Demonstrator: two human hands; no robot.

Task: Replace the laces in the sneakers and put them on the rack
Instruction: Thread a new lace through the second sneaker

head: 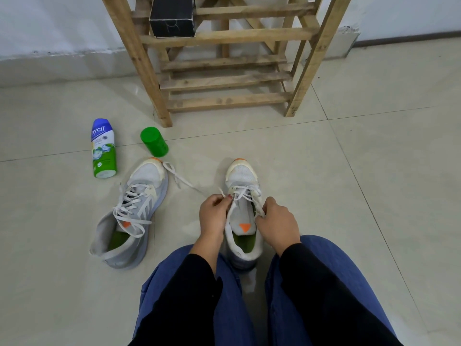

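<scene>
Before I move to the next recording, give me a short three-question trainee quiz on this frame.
1. True or false: the left hand and right hand both hold the white lace of the near sneaker.
2. What sits on the wooden rack? A) black box B) sandals C) bucket
3. Fill in: the second sneaker lies to the person's ____.
Key: 1 true; 2 A; 3 left.

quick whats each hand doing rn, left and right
Left hand: closed, pinching the white lace of the sneaker between the knees.
Right hand: closed, gripping the same lace's other side.
</scene>
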